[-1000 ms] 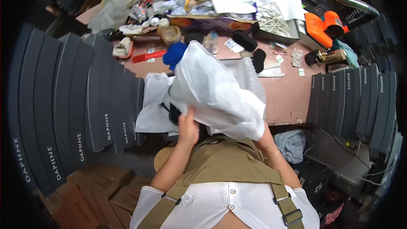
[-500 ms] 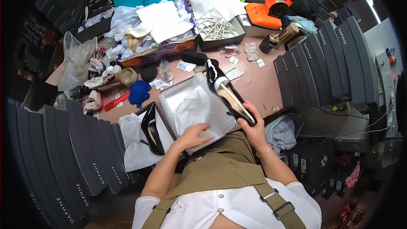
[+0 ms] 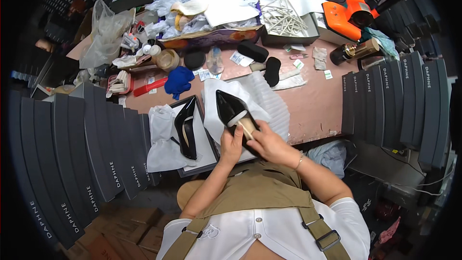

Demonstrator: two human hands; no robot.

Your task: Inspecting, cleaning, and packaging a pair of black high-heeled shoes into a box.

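Observation:
A glossy black pointed shoe (image 3: 228, 105) is held between my hands above white tissue paper (image 3: 210, 115), its toe aimed away from me. Inside it lies a pale stick-like insert with a white band near the toe. My left hand (image 3: 232, 146) closes round the shoe's left side, thumb along the opening. From the right, my right hand (image 3: 274, 145) grips the shoe near the heel, fingers reaching onto the insert. A matching black shoe (image 3: 186, 132) lies on its side in the open shoebox (image 3: 204, 160) at left, beside crumpled white paper (image 3: 160, 135).
Grey shoebox stacks flank the pink table (image 3: 315, 110) on both sides. Behind are a carton (image 3: 211, 37) of paper, a box (image 3: 313, 34) of white sticks, an orange device (image 3: 342, 19), a blue cloth (image 3: 179, 82) and black oval pads (image 3: 272, 71).
The shoe has moved left over the tissue paper, in front of me. My left hand has come up from the paper and taken hold of it too. The view has shifted.

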